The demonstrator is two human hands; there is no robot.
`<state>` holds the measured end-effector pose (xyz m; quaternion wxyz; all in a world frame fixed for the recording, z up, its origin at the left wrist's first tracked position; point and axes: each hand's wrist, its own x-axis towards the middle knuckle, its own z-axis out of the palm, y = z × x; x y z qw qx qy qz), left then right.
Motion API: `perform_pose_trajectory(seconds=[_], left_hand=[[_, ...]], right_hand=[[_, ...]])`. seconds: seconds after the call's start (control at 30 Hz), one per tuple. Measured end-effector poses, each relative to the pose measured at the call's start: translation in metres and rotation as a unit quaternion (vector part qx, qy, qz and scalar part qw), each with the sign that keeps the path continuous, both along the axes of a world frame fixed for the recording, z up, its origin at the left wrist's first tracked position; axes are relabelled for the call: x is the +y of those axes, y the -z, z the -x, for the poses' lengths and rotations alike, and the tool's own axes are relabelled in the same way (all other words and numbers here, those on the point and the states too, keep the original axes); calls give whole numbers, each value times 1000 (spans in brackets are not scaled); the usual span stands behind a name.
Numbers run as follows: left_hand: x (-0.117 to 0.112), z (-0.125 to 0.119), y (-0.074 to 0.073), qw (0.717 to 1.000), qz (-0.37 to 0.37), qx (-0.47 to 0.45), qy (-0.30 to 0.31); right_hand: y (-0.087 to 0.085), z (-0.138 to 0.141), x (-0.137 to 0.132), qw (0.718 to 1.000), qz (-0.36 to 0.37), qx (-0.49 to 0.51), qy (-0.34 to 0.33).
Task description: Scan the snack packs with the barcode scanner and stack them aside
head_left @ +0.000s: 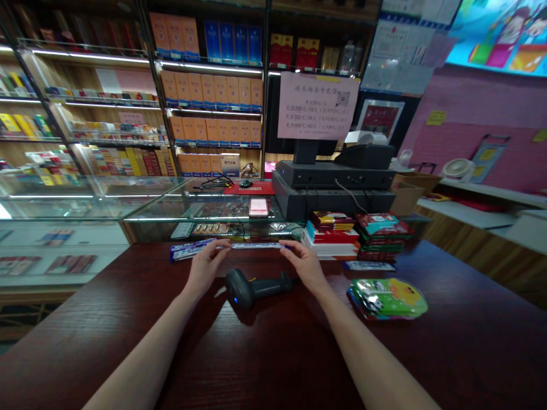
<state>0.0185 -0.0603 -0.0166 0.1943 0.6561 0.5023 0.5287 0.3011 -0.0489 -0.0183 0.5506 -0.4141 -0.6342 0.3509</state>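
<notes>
A long, thin silvery packet with purple ends (257,246) stretches level between my hands above the dark wooden counter. My left hand (208,259) pinches its left end between thumb and fingertips. At the right end, the thumb and fingers of my right hand (302,261) are closed on it too. Just nearer to me, a dark grey barcode scanner (256,287) lies on its side with a small blue light lit. Behind my left hand are purple and silver packets (186,250), partly hidden by it.
Right of my right hand stand stacks of packaged goods (331,236) and dark wrapped packs (380,234). A flat packet (370,266) and a green-yellow blister pack (388,299) lie nearer. Behind them sits a cash register (335,182) beside a glass display case (205,213).
</notes>
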Motion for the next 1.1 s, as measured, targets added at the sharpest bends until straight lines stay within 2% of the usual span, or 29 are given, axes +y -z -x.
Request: perform_pose_trajectory(seconds=[0.17,0.33,0.6,0.9,1.1], left_hand=[[-2,-1,-3,996,27,18,86],[-5,0,-7,991,50,44,120],[-9,-6,-10,992,24,40,121],[-14,-16,-20,988,-39,127,72],[-8,-20,-26,966,-111,229,33]], right_hand=[[-4,-7,2,999,-29,-17,13],[-7,-11,5,999,-37,-19,1],[-14,-18,9,996,-65,-68,7],[-27,-38,0,968,-112,-217,57],[-34,-56,-2,940,-161,-293,75]])
